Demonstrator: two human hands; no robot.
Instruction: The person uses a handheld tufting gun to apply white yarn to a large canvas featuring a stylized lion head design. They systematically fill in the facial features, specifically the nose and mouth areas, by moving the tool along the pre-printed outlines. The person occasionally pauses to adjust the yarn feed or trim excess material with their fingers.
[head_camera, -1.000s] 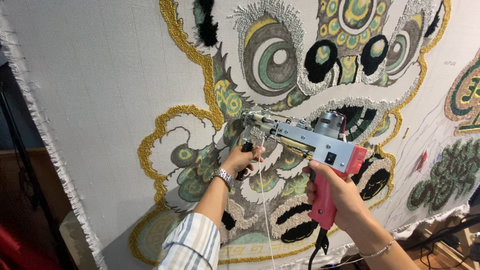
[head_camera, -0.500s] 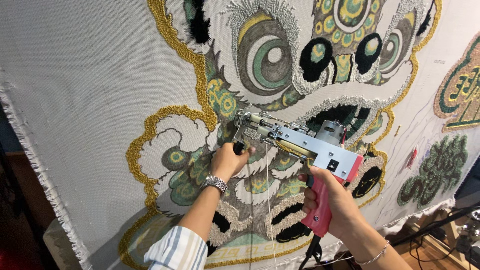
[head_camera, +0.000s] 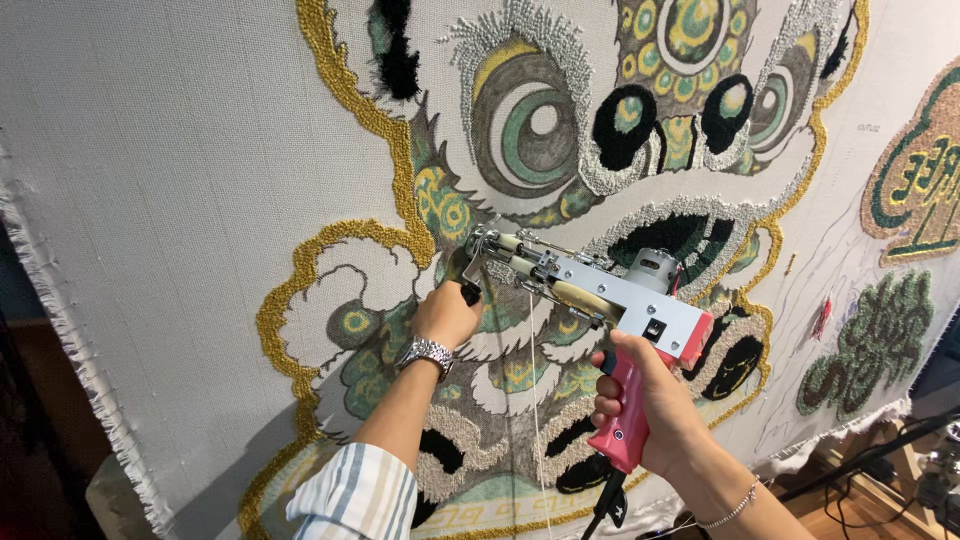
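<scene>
Now both hands grip tufting gun (head_camera: 600, 295) against cloth (head_camera: 180, 180).

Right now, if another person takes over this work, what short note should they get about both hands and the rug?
Left hand: closed on the black front handle of the tufting gun.
Right hand: closed on the pink rear grip.
Gun nose is against the cloth, at the lion design's left cheek. White yarn hangs down from the gun.
Done: gold outline, eyes, nose, most of the face look tufted.
Left: bare cloth remains inside the swirl at the left and along the right side.
</scene>
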